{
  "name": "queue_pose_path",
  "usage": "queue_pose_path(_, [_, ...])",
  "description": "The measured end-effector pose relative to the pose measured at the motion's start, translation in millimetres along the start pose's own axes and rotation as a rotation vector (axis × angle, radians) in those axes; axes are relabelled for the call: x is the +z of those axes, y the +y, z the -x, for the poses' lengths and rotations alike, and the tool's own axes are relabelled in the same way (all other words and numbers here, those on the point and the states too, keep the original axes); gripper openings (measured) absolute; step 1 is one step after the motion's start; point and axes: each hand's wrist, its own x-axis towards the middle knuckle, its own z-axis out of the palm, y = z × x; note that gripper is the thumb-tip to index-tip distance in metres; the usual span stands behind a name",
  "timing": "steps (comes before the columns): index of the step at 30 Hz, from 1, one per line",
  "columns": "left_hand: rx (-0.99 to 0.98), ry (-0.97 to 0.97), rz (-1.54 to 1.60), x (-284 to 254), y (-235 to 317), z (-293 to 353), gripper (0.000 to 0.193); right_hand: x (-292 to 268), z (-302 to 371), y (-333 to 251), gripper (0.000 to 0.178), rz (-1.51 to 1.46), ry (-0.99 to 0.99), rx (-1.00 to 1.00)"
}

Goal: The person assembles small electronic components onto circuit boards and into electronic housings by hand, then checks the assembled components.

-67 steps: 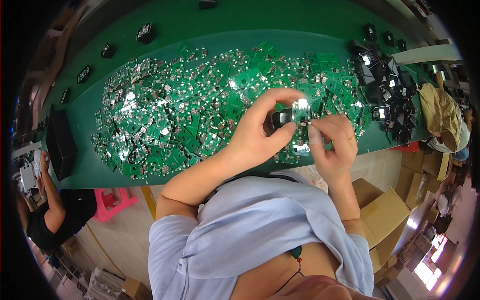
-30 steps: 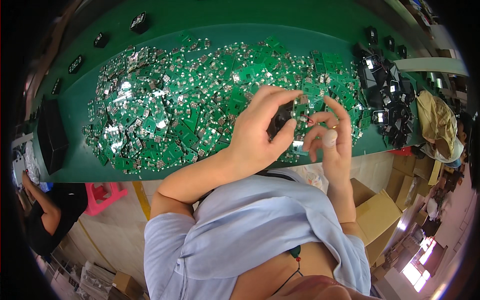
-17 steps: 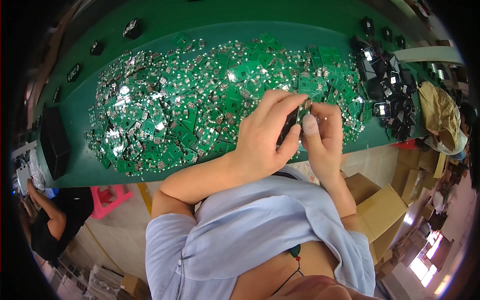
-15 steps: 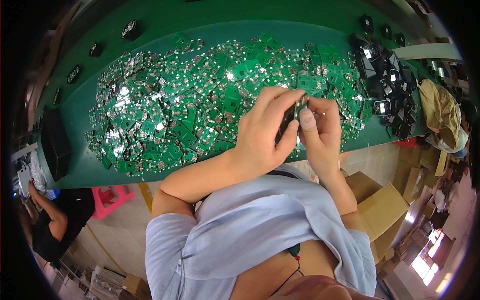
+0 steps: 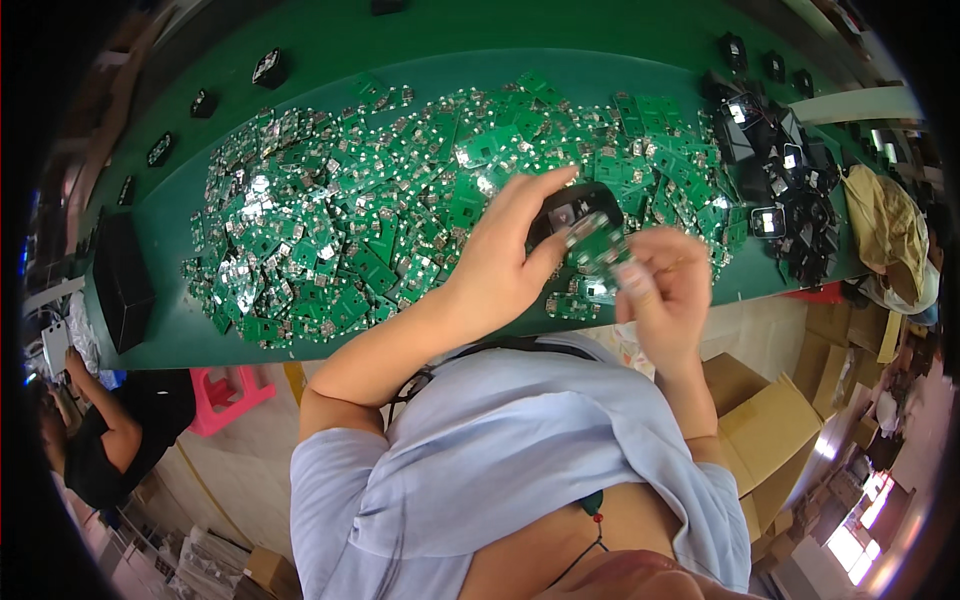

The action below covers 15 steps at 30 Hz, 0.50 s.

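Observation:
My left hand (image 5: pixel 505 255) is closed on a black plastic housing (image 5: pixel 603 199), thumb on its near side and fingers round the far side. A green circuit board (image 5: pixel 598 246), partly smeared by motion, lies at the housing's near right edge. My right hand (image 5: pixel 668 290) pinches the board's right end between thumb and fingers; these fingertips are blurred. Whether the board touches the housing I cannot tell. Beneath both hands spreads a wide heap of loose green circuit boards (image 5: pixel 340 225) on the green table (image 5: pixel 175 325).
Black housings (image 5: pixel 795 195) are heaped at the right, beside a yellowish cloth bag (image 5: pixel 885 220). A black box (image 5: pixel 122 285) stands at the left end. Several black housings (image 5: pixel 268 68) sit along the far side. Below are cardboard boxes (image 5: pixel 770 425), a pink stool (image 5: pixel 225 400) and another person's arm (image 5: pixel 110 405).
My right hand has moved right and slightly down, away from the left, with the circuit board in its fingers. The black housing in my left hand has turned and shows more of its inside.

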Motion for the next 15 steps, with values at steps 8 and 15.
queue_pose_path(8, [-0.336, -0.214, 0.729, 1, 0, -7, 0.029, -4, -7, -3, 0.023, 0.826, -0.285, -0.686])
queue_pose_path(15, [-0.351, -0.067, 0.921, 6, 18, 0, 0.028, -5, -13, -5, 0.021, 0.839, 0.014, -0.658])
